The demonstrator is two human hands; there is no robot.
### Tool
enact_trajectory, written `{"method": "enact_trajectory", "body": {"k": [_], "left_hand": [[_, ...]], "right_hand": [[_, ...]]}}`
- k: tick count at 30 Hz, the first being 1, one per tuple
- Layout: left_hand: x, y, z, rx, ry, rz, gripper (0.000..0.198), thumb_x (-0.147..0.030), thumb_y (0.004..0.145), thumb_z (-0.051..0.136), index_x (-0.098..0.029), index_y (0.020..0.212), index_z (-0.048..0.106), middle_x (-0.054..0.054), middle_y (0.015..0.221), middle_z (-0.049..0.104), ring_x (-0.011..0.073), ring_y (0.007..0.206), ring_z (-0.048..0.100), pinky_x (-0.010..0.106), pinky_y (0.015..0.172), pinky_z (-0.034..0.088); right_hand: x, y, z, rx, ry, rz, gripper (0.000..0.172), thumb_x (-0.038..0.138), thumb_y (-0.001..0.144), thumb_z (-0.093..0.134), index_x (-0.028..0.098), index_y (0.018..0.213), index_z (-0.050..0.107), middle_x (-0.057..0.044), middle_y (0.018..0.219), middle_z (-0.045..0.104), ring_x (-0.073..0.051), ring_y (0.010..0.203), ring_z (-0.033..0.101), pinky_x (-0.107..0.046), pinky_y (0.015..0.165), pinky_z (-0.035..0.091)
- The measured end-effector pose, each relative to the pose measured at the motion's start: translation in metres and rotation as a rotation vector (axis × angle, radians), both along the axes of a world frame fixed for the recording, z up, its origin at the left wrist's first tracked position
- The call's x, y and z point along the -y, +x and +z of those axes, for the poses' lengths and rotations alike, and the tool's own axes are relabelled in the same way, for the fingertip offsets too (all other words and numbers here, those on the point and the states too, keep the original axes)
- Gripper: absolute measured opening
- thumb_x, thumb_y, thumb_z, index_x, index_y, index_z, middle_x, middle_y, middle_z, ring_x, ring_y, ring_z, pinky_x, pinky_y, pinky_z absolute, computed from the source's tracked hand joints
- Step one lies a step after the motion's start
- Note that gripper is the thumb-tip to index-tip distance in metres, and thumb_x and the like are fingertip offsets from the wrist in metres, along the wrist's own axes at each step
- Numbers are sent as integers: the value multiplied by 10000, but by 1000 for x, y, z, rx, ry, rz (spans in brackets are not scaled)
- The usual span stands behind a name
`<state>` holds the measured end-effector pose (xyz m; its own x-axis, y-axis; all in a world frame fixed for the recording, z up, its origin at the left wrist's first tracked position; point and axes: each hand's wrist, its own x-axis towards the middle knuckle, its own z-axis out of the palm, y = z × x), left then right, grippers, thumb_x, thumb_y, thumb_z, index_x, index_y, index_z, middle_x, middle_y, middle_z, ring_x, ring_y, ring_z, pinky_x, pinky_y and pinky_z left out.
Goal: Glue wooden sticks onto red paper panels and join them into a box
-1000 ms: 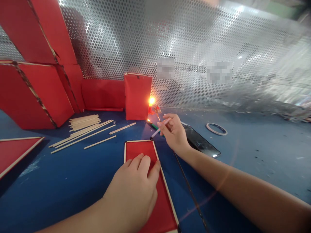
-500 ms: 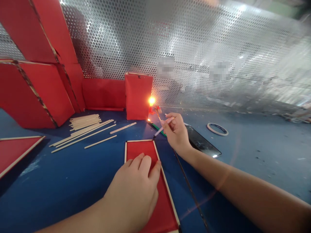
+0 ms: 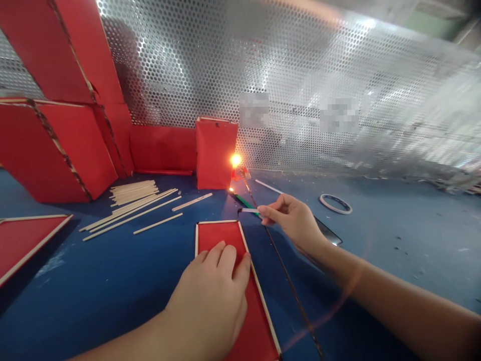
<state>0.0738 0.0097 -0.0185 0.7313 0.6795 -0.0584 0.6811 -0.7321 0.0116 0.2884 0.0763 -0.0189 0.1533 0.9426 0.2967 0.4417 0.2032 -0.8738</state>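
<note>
Pinching a white stick (image 3: 248,210) in the right hand (image 3: 295,220) at centre, resting the bent left hand (image 3: 210,296) on a bottom-cropped red panel (image 3: 254,331) before a red box (image 3: 217,156) with hidden interior.

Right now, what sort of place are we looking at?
Probably a craft workspace: thin wooden sticks lie on a blue tabletop, a flame burns by a red box, and the left hand rests on a pale-edged red panel.
</note>
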Motion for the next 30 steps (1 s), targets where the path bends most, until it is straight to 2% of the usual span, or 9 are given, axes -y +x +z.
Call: {"method": "enact_trajectory", "body": {"k": [3, 7, 11, 17, 20, 23, 25, 27, 30], "left_hand": [[0, -1, 0, 28, 26, -3, 555, -204, 952, 456, -119, 1500, 479, 261, 1307, 631, 413, 1223, 605, 578, 943, 555], [0, -1, -1, 29, 28, -10, 558, -197, 951, 456, -116, 1503, 474, 257, 1288, 640, 412, 1205, 615, 575, 927, 563], [1, -1, -2, 22, 28, -4, 554, -193, 955, 451, -124, 1505, 472, 243, 1264, 649, 403, 1181, 624, 572, 925, 563], [3, 0, 0, 11, 28, -2, 544, -199, 961, 447, -126, 1499, 478, 228, 1226, 657, 389, 1137, 638, 563, 904, 572], [2, 0, 0, 7, 25, 0, 532, -201, 965, 440, -128, 1489, 493, 225, 1206, 663, 389, 1125, 641, 559, 892, 577], [1, 0, -1, 21, 36, -4, 528, -198, 966, 430, -125, 1484, 501, 225, 1195, 663, 384, 1097, 649, 562, 879, 579], [0, 1, -1, 26, 42, -9, 534, -196, 965, 427, -120, 1490, 492, 229, 1196, 660, 388, 1097, 645, 571, 878, 575], [0, 1, -1, 26, 38, -8, 537, -199, 964, 429, -121, 1492, 490, 227, 1181, 663, 392, 1102, 641, 575, 876, 574], [1, 0, -1, 27, 42, -6, 536, -206, 963, 436, -123, 1489, 495, 224, 1157, 671, 389, 1092, 645, 571, 870, 576]], "right_hand": [[5, 8, -3, 48, -32, 48, 322, 452, 790, 711, 238, 696, 490, -21, 619, 710, -165, 524, 648, -291, 506, 486], [5, 14, -5, 153, -41, 113, 219, 445, 885, 596, 230, 855, 566, 14, 606, 650, -155, 506, 578, -289, 498, 452], [4, 13, -4, 296, -15, 156, 248, 426, 963, 507, 227, 869, 623, 22, 632, 569, -160, 576, 527, -289, 545, 426], [7, 9, -2, 464, -53, 197, 171, 383, 949, 543, 251, 926, 649, 62, 554, 459, -151, 499, 468, -261, 479, 355], [9, 8, -3, 525, -36, 176, 146, 352, 956, 532, 253, 950, 640, 62, 557, 484, -154, 494, 485, -259, 479, 357], [10, 7, -6, 588, 7, 156, 188, 342, 980, 484, 243, 911, 629, 19, 636, 600, -188, 581, 575, -300, 568, 438], [8, 8, -8, 635, 47, 150, 217, 306, 977, 472, 235, 845, 629, -33, 735, 672, -233, 715, 637, -367, 710, 489], [7, 9, -10, 677, 87, 144, 256, 275, 973, 460, 229, 786, 629, -82, 821, 705, -280, 841, 655, -448, 851, 482], [5, 9, -15, 708, 120, 155, 279, 256, 987, 425, 225, 815, 642, -113, 866, 714, -307, 906, 661, -492, 912, 479]]}}
